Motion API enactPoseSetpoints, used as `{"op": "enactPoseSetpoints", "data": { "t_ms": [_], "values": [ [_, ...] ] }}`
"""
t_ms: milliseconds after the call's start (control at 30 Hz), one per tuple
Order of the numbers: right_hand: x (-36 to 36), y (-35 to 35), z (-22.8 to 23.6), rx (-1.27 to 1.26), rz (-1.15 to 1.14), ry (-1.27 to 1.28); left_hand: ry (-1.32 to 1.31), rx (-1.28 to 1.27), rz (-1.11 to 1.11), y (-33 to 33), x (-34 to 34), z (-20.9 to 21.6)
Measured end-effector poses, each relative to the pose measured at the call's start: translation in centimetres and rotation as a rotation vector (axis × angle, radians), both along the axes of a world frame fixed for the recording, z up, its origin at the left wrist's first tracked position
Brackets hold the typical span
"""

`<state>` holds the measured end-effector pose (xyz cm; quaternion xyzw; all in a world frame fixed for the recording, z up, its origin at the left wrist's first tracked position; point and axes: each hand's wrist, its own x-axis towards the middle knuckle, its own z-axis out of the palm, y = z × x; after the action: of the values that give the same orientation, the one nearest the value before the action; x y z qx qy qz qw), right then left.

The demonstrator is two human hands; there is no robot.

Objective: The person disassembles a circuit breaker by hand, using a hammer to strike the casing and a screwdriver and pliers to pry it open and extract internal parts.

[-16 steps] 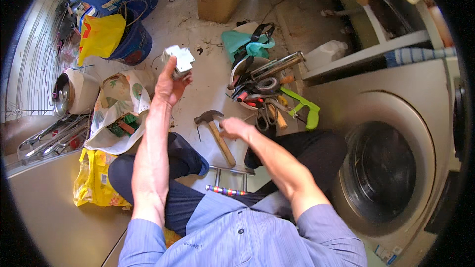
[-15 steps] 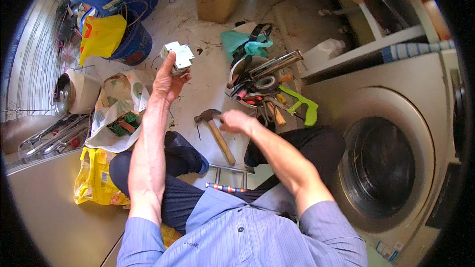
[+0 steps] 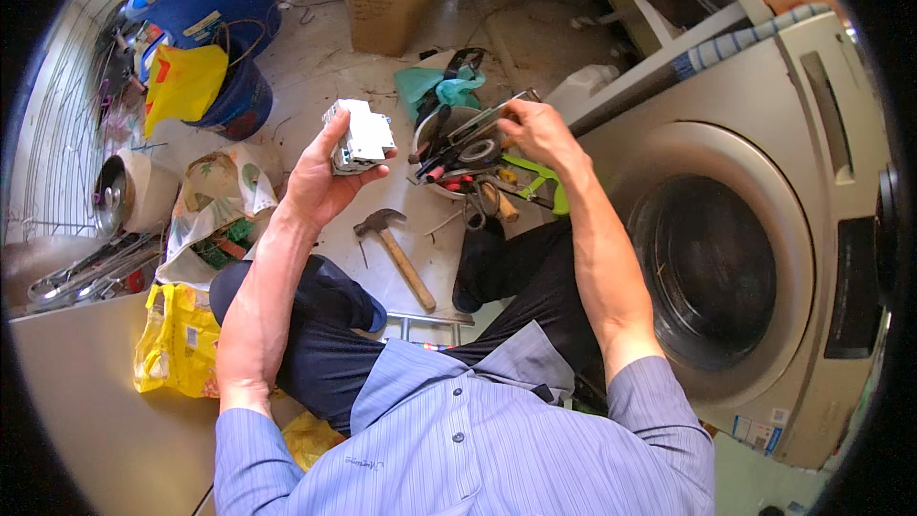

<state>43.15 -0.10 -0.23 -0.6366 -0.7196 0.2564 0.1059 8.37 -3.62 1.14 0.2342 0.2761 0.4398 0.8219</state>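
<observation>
My left hand (image 3: 323, 172) is wrapped round a white circuit breaker (image 3: 366, 138), its thumb on the near side and its fingertips showing at the lower right. My right hand (image 3: 543, 137) reaches over the right side of a round bucket (image 3: 422, 139) packed with tools. Its fingers are curled together at some long metal tools; what they grip, if anything, is hidden. A roll of tape (image 3: 479, 150) and a bright green-handled tool (image 3: 540, 180) lie among the bucket's contents. On the floor between my feet rests a claw hammer (image 3: 406, 268) with a wooden handle.
A washing machine (image 3: 841, 134) stands close on my right, below a shelf frame. Blue buckets (image 3: 229, 105), a cloth bag (image 3: 196, 239) and a yellow bag (image 3: 177, 344) line the left. A cardboard box (image 3: 392, 0) stands ahead, behind a teal plastic bag (image 3: 415, 86).
My right hand has moved from beside the hammer up and right to the tool bucket. My left hand still holds the circuit breaker, now turned a little. The whole view has shifted slightly.
</observation>
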Motion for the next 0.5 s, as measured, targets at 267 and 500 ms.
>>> {"op": "enactPoseSetpoints", "data": {
  "t_ms": [267,500],
  "values": [
    [0.2,-1.4,-6.0,-0.217,0.164,-0.027,-0.056,-0.058,0.072,-0.1,2.7,-0.8],
    [-4.1,-4.1,-5.4,-0.003,0.211,-0.010,-0.026,0.086,-0.021,-0.4,0.7,-1.8]
  ]
}}
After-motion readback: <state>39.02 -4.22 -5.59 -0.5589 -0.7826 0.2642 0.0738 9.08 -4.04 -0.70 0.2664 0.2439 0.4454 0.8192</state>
